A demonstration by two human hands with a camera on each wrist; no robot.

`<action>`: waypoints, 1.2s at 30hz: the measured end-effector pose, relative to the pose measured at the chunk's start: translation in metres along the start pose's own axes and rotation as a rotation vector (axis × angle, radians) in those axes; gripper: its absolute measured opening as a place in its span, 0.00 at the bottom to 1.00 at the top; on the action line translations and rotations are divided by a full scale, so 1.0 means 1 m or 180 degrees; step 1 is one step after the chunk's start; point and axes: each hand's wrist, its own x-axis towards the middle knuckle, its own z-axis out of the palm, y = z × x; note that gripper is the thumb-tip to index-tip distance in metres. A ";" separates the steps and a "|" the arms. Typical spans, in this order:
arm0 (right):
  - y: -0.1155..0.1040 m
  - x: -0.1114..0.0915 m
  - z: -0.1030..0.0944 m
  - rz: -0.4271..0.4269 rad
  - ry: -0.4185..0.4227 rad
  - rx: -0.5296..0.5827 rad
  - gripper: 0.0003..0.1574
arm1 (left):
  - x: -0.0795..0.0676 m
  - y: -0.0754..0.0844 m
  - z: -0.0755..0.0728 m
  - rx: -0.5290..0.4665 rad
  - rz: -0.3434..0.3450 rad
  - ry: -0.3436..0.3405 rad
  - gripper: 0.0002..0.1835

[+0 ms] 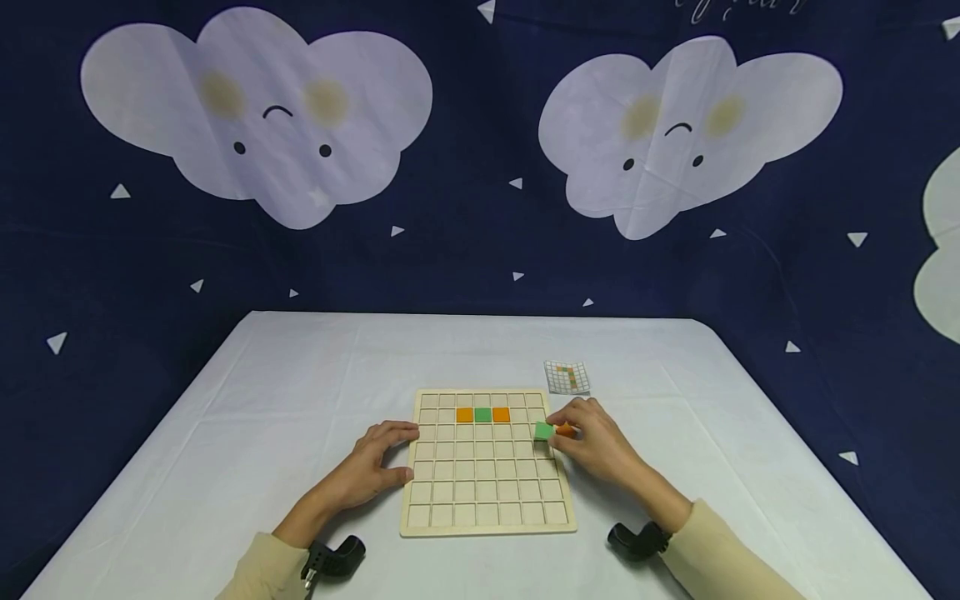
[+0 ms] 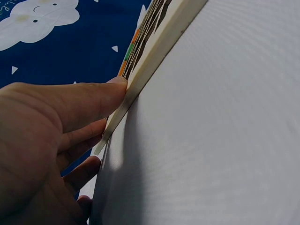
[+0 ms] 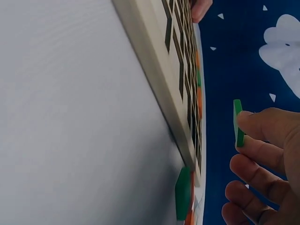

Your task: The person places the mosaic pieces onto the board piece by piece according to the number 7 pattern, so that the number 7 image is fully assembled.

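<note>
A wooden grid board lies flat on the table. In its second row from the top sit an orange tile, a green tile and another orange tile, side by side. My right hand pinches a green square tile between thumb and index finger, held above the board's right edge. Fairly straight fingers of my left hand touch the board's left edge, thumb apart from the rest. Beside the board's right edge, an orange piece is partly hidden by my right hand.
A small card with a coloured grid pattern lies behind the board's top right corner. In the right wrist view, a loose green piece lies beside the board. White cloth covers the table; a dark blue cloud-patterned curtain hangs behind.
</note>
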 end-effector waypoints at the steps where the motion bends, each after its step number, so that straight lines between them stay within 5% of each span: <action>1: -0.001 0.001 0.001 0.0006 -0.0014 0.0017 0.13 | 0.000 0.000 0.000 0.0000 0.0007 0.0000 0.28; 8: -0.010 0.008 0.004 0.0176 -0.0193 0.0136 0.13 | 0.000 0.000 0.000 0.0018 0.0037 -0.0002 0.28; 36: -0.025 0.034 0.024 0.0096 -0.0527 0.0262 0.13 | 0.000 -0.001 0.000 -0.0006 -0.0028 -0.0020 0.28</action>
